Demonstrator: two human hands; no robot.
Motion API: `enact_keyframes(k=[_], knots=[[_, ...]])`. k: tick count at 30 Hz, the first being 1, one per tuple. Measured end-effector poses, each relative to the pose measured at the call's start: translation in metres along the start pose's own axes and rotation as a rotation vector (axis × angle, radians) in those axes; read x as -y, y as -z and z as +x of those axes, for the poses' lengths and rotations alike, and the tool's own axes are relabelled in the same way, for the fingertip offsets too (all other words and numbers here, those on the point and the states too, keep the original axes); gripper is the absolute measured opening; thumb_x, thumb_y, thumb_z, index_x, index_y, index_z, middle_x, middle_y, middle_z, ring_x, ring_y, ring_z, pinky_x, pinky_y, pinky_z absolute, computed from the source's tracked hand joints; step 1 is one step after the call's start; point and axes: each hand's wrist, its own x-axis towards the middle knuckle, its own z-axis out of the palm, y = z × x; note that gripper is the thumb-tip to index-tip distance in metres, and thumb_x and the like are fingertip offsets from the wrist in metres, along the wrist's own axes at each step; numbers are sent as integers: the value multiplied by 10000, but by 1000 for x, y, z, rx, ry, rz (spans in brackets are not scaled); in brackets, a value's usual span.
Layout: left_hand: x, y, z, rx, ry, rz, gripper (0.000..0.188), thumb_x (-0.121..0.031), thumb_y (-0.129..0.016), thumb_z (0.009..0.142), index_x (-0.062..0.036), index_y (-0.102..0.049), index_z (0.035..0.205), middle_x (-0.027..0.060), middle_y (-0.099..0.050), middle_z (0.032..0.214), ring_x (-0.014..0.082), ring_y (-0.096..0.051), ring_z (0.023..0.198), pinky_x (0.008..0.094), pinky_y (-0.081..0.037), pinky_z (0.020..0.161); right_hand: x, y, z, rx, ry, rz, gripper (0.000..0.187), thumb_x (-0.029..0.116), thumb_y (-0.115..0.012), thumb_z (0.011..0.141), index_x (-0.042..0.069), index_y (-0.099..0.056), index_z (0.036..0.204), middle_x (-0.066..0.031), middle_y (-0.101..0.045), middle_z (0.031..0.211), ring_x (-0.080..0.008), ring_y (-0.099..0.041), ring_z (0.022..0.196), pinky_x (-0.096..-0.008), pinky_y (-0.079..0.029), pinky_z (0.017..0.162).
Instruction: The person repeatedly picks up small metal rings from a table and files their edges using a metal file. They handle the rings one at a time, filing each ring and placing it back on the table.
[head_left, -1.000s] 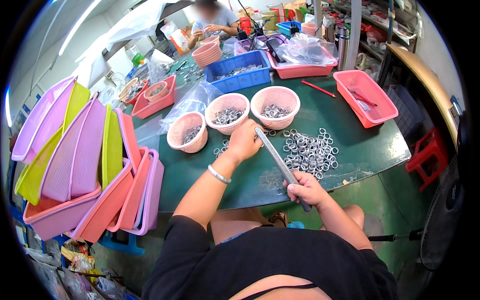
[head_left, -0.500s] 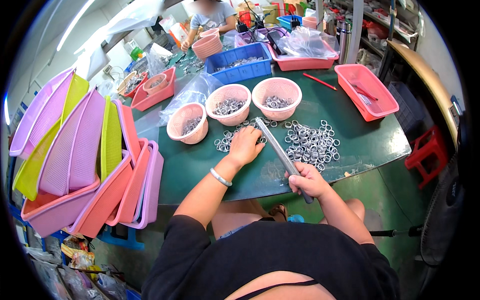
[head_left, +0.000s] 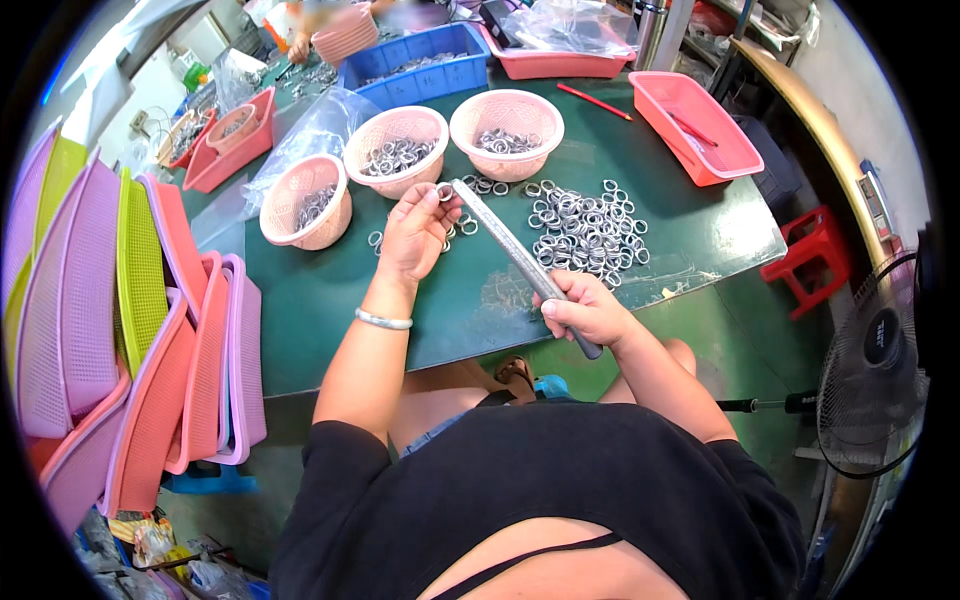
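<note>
Metal ring [head_left: 444, 192] is pinched in the left hand [head_left: 415, 232] at the tip of a rod [head_left: 520, 258] gripped by the right hand [head_left: 588, 310]; many loose rings [head_left: 588, 225] remain mid-bench [head_left: 700, 230], three baskets [head_left: 396, 150] partly filled.

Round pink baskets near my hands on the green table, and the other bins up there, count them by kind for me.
Round pink baskets holding metal rings: 3
Rectangular pink trays: 2
Rectangular red tray: 1
Blue crate: 1
Total: 7
</note>
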Motion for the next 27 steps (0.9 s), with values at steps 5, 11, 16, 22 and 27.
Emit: enact_keyframes(k=[5, 11, 16, 22, 27], knots=[[-13, -8, -6, 156, 18, -86, 102, -94, -483, 877, -55, -532, 959, 134, -580, 1010, 235, -559, 950, 344, -442, 849, 2, -7, 6, -14, -82, -65, 151, 213, -566, 821, 68, -522, 828, 34, -495, 575, -25, -437, 479, -170, -333, 434], [-17, -15, -10, 165, 31, -59, 117, -41, -523, 841, -63, -520, 956, 109, -578, 982, 198, -556, 936, 314, -447, 836, 6, -11, 10, -49, -131, -115, 149, 213, -557, 830, 71, -515, 820, 39, -483, 569, -25, -425, 478, -173, -327, 432], [-11, -21, -17, 244, 134, 152, 240, -3, -580, 790, -6, -555, 1028, 47, -582, 947, 127, -543, 885, 251, -437, 808, 11, -15, 15, -47, -123, -150, 167, 227, -543, 840, 61, -516, 840, 28, -489, 598, -35, -442, 505, -176, -345, 443], [-13, -26, -23, 313, 166, 214, 248, -33, -616, 761, 3, -574, 1003, 46, -554, 966, 130, -513, 901, 264, -399, 827, 19, -17, 18, -26, -125, -200, 188, 213, -543, 836, 36, -529, 899, 18, -504, 623, -43, -477, 533, -181, -378, 459], [-16, -25, -24, 360, 176, 216, 288, -28, -634, 748, 2, -571, 1027, 48, -583, 959, 132, -516, 926, 283, -382, 868, 18, -20, 17, -50, -101, -181, 189, 244, -553, 841, 65, -533, 901, 33, -477, 615, -31, -418, 510, -175, -334, 450]])
